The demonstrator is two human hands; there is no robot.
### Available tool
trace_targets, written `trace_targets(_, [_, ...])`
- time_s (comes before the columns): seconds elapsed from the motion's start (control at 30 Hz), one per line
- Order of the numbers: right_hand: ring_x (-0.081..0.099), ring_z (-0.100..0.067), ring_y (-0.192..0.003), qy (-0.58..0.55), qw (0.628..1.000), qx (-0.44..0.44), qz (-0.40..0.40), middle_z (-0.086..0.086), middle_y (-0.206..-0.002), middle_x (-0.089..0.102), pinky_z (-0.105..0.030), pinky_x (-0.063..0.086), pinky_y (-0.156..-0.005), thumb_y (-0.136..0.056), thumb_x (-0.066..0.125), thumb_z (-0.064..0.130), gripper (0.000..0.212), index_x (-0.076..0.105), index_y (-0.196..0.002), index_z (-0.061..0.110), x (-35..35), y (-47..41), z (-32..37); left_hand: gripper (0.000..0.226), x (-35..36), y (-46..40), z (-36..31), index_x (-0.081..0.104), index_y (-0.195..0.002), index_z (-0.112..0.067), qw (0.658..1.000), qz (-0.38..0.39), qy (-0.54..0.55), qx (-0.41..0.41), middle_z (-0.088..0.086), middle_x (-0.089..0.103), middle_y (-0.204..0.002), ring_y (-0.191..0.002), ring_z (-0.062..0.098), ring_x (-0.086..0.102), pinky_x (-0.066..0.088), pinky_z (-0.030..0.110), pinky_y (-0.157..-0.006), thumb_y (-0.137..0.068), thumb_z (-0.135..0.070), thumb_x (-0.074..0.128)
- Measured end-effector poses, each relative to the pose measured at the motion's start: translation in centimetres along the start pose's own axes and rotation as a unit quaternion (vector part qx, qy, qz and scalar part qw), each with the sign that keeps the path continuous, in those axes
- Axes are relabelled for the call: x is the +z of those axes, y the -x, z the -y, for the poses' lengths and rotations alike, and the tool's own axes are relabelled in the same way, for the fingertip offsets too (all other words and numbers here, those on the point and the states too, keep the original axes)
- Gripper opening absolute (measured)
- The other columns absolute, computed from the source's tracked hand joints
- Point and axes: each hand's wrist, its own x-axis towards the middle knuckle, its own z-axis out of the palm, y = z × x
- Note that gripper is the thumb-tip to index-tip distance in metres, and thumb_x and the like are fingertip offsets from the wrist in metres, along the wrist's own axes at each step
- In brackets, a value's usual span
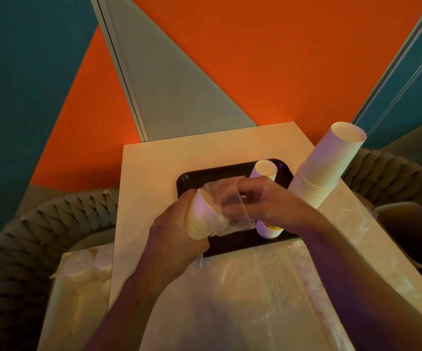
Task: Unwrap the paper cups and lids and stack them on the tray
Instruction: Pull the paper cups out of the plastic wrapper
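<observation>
My left hand [173,239] grips a white paper cup [199,219] still partly inside a clear plastic wrapper [226,206], held over the black tray [192,179]. My right hand [263,201] pinches the wrapper's far end and pulls it taut. On the tray stands a small cup stack [265,171] behind my right hand, and another cup [268,230] shows under my right wrist. A tall stack of white cups [326,165] leans at the tray's right edge.
Loose clear plastic sheeting [255,295] covers the near part of the white table [154,168]. Wrapped lids [83,267] lie on a lower surface to the left. A bin [412,231] sits at the right. Woven chairs flank the table.
</observation>
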Motion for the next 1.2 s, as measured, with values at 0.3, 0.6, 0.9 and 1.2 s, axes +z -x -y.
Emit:
trace_targets(0.3, [0.068, -0.015, -0.112, 0.021, 1.000, 0.016, -0.016, 0.003, -0.116, 0.072, -0.041, 0.058, -0.096, -0.066, 0.093, 0.016, 0.058, 0.065, -0.116, 0.024, 0.3, 0.3, -0.4, 0.070, -0.2, 0.2, 0.3, 0.050, -0.130, -0.041, 1.000, 0.000, 0.007, 0.014, -0.024, 0.059, -0.111, -0.103, 0.002, 0.060, 0.045, 0.011, -0.079, -0.073, -0.028, 0.090])
trace_targets(0.6, [0.061, -0.020, -0.121, -0.006, 0.999, 0.035, 0.037, 0.008, -0.129, 0.062, -0.049, 0.055, -0.100, -0.070, 0.086, 0.011, 0.069, 0.059, -0.131, 0.029, -0.7, 1.9, -1.2, 0.047, -1.3, 0.5, -0.4, 0.064, -0.114, -0.035, 0.998, -0.032, 0.051, -0.032, -0.028, 0.064, -0.087, -0.087, -0.026, 0.055, 0.041, -0.002, -0.065, -0.075, -0.018, 0.086])
trace_targets(0.9, [0.056, -0.017, -0.127, -0.008, 0.996, 0.053, 0.071, 0.010, -0.133, 0.059, -0.041, 0.055, -0.101, -0.075, 0.086, 0.001, 0.077, 0.057, -0.137, 0.034, -1.1, 2.4, -1.4, 0.038, -1.2, 0.5, -0.1, 0.068, -0.111, -0.036, 0.994, -0.023, 0.078, -0.073, -0.025, 0.067, -0.089, -0.083, -0.010, 0.061, 0.043, 0.007, -0.063, -0.081, -0.018, 0.082])
trace_targets(1.2, [0.061, -0.015, -0.124, -0.054, 0.989, 0.102, 0.088, 0.004, -0.132, 0.065, -0.034, 0.054, -0.100, -0.092, 0.073, 0.018, 0.057, 0.054, -0.143, 0.033, -0.2, 2.2, -1.3, 0.028, -1.2, 0.0, -0.4, 0.066, -0.098, -0.040, 0.994, -0.028, 0.092, -0.058, -0.026, 0.068, -0.080, -0.083, -0.022, 0.056, 0.046, 0.006, -0.059, -0.087, -0.017, 0.075])
